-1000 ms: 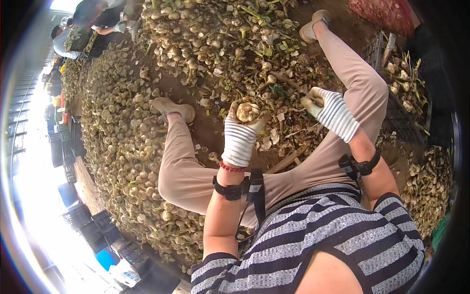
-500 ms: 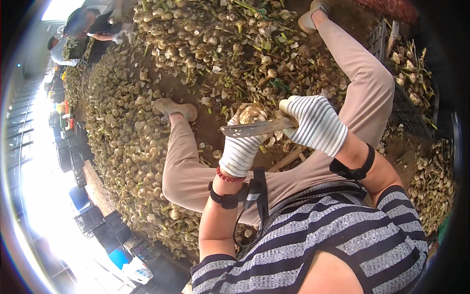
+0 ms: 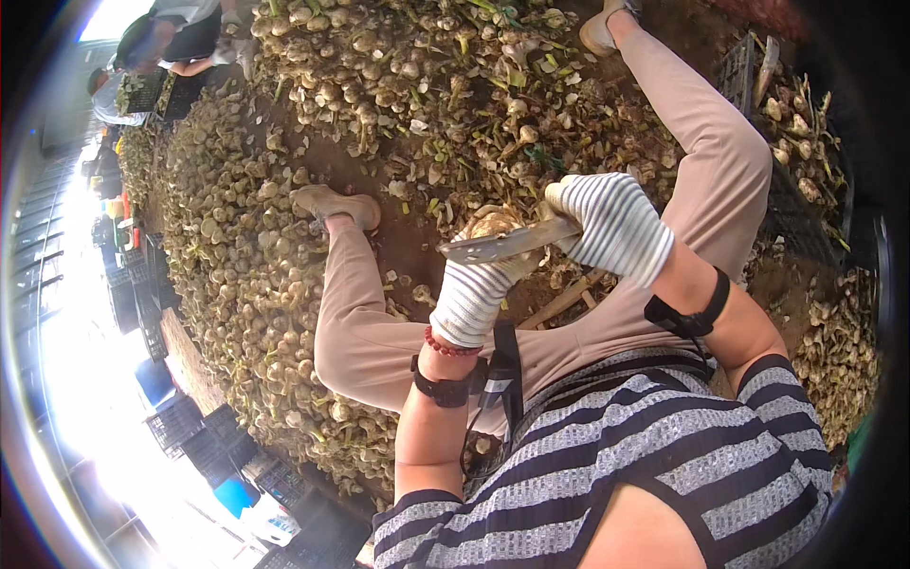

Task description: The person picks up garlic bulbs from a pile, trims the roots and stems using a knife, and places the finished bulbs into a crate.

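Note:
My left hand (image 3: 477, 289), in a white striped glove, is closed around a garlic bulb (image 3: 491, 223) held up between my knees. In my right hand (image 3: 614, 226), gloved the same way, is the handle of a knife (image 3: 500, 247) with a wide, worn blade. The blade points left and lies across the front of the bulb, hiding part of it and some of my left fingers. Whether the edge touches the bulb, I cannot tell.
A large heap of garlic bulbs (image 3: 256, 275) spreads to the left and ahead. At the right stands a black crate (image 3: 791, 213) with garlic beside it. A wooden piece (image 3: 559, 302) lies below my hands. Other people (image 3: 180, 43) work at the far left, near stacked crates (image 3: 180, 427).
Both hands have shifted slightly right. The knife has moved right with them, its blade still across the bulb and a little more tilted. A person at the far left has moved an arm.

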`<state>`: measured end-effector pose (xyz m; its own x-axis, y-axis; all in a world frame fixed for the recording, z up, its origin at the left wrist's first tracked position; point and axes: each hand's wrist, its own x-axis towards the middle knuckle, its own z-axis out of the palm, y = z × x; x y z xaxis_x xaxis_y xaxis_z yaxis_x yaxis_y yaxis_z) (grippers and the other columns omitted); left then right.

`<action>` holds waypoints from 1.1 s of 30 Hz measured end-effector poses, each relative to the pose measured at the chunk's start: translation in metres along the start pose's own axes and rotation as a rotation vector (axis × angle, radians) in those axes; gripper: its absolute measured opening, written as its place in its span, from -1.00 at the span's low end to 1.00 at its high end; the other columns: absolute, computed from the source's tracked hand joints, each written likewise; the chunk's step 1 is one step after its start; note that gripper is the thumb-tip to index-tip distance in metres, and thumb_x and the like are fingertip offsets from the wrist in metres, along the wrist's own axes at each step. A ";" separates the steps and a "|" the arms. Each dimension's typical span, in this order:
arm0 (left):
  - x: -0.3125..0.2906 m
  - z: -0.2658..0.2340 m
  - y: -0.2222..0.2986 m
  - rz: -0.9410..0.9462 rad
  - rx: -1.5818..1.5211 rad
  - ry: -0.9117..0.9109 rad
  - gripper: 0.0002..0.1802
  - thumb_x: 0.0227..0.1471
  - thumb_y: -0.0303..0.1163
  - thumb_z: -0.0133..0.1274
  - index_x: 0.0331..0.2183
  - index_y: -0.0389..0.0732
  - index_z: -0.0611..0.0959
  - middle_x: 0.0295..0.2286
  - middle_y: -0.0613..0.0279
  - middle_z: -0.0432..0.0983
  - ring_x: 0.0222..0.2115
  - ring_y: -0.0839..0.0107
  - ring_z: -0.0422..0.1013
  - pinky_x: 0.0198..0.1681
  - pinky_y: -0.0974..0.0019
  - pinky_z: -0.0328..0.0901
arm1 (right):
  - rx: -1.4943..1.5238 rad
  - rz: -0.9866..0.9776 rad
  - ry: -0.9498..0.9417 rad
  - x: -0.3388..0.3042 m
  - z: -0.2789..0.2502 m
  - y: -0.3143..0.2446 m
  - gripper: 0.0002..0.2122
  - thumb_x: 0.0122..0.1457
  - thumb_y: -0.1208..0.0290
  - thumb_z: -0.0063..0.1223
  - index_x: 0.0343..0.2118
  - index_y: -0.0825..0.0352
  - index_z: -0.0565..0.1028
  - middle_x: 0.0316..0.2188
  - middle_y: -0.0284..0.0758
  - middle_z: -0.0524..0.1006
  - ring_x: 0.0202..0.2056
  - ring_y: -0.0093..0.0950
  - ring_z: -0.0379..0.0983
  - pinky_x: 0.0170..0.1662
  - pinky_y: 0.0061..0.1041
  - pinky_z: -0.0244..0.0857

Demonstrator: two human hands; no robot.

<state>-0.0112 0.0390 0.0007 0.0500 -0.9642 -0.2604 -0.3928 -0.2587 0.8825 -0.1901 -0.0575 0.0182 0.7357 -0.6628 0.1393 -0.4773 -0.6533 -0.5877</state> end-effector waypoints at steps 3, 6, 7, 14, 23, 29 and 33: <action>0.000 0.001 0.000 -0.051 -0.150 0.029 -0.73 -0.21 -0.35 0.19 -0.34 -0.19 0.62 -0.46 0.19 0.53 -0.41 0.27 0.47 -0.31 0.30 0.35 | 0.054 -0.017 0.062 0.003 0.013 0.011 -0.90 -0.18 0.43 0.06 -0.57 0.28 0.41 -0.62 -0.19 0.44 -0.53 -0.18 0.43 -0.47 -0.29 0.30; -0.002 -0.001 0.010 -0.136 -0.297 0.043 -0.68 -0.27 -0.40 0.24 -0.35 -0.26 0.58 -0.46 0.21 0.52 -0.41 0.35 0.46 -0.31 0.35 0.35 | 0.025 -0.036 0.053 0.006 0.007 0.009 -0.91 -0.15 0.43 0.06 -0.56 0.29 0.41 -0.62 -0.19 0.45 -0.53 -0.17 0.44 -0.46 -0.27 0.31; -0.002 -0.002 0.017 -0.172 -0.391 0.028 -0.66 -0.25 -0.42 0.25 -0.33 -0.26 0.55 -0.48 0.27 0.50 -0.43 0.44 0.44 -0.33 0.41 0.35 | 0.026 -0.039 0.052 0.006 0.009 0.011 -0.91 -0.15 0.43 0.06 -0.56 0.29 0.41 -0.62 -0.19 0.45 -0.53 -0.17 0.44 -0.46 -0.27 0.31; -0.014 -0.007 0.027 -0.139 -0.752 0.129 -0.48 -0.22 -0.54 0.30 -0.18 -0.17 0.43 -0.41 0.38 0.47 -0.43 0.59 0.40 -0.31 0.51 0.36 | 0.180 0.358 0.120 -0.010 0.016 0.056 -0.90 0.07 0.48 0.07 -0.50 0.40 0.48 -0.67 -0.18 0.49 -0.59 -0.50 0.47 -0.51 -0.52 0.31; 0.012 0.032 -0.006 0.125 -1.177 0.358 -0.68 0.00 -0.39 0.15 -0.19 -0.05 0.43 -0.34 0.47 0.31 -0.30 0.58 0.30 -0.15 0.41 0.28 | 1.279 0.703 -0.066 -0.015 0.034 0.014 -0.61 0.09 0.07 0.13 -0.14 0.26 0.48 -0.59 -0.53 0.48 -0.63 -0.75 0.33 -0.59 -0.74 0.17; 0.011 0.019 -0.004 0.080 -0.727 0.255 -0.35 -0.15 -0.62 0.20 0.00 -0.10 0.34 -0.21 0.27 0.35 -0.30 0.55 0.36 -0.26 0.52 0.36 | 1.125 0.650 0.051 0.000 -0.005 0.017 -0.81 0.04 0.32 0.22 -0.31 0.27 0.59 -0.55 -0.53 0.50 -0.54 -0.74 0.35 -0.47 -0.71 0.21; 0.027 0.030 -0.016 -0.024 -0.412 0.252 -0.67 -0.17 -0.60 0.21 -0.28 -0.26 0.51 -0.43 0.39 0.38 -0.43 0.65 0.34 -0.34 0.60 0.29 | 1.051 0.564 0.065 -0.003 -0.003 0.021 -0.80 0.05 0.40 0.20 -0.24 0.27 0.57 -0.52 -0.54 0.48 -0.45 -0.76 0.33 -0.37 -0.72 0.21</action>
<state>-0.0313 0.0189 -0.0327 0.2956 -0.9286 -0.2244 0.0048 -0.2334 0.9724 -0.2035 -0.0698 0.0076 0.5088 -0.7969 -0.3257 -0.0758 0.3354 -0.9390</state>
